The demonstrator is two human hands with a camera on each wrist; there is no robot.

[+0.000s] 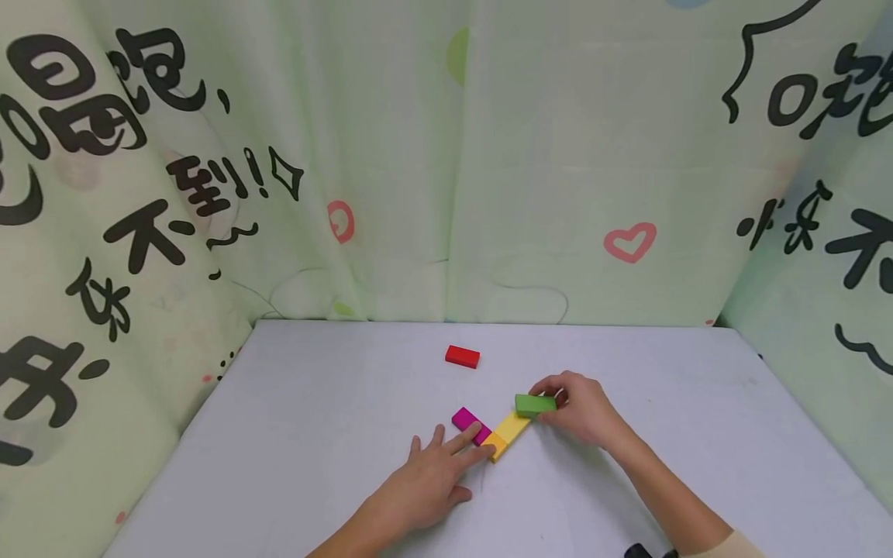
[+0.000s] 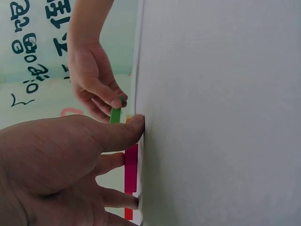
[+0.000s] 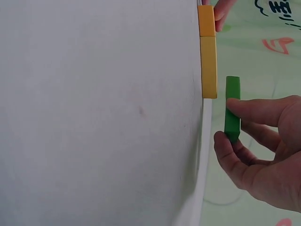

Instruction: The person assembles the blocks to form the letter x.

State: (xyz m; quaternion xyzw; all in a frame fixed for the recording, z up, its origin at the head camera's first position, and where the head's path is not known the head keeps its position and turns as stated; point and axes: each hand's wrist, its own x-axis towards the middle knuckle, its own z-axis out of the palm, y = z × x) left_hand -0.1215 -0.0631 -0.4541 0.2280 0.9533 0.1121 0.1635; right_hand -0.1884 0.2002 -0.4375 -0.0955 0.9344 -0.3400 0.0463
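My right hand (image 1: 582,407) pinches a green block (image 1: 536,405) between thumb and fingers. In the right wrist view the green block (image 3: 233,106) is held off the table, apart from the end of the yellow block (image 3: 209,68). The yellow block (image 1: 514,425) lies end to end with an orange block (image 1: 494,445) in a slanted line. A magenta block (image 1: 463,418) meets the orange end at an angle. My left hand (image 1: 434,482) is spread low over the table, its straight fingers touching the orange and magenta blocks. Its fingers partly cover the magenta block.
A red block (image 1: 463,357) lies alone farther back on the white table (image 1: 335,403). Printed curtains (image 1: 537,155) hang behind the table and along both sides. Part of a black object (image 1: 638,551) shows at the bottom edge near the right forearm.
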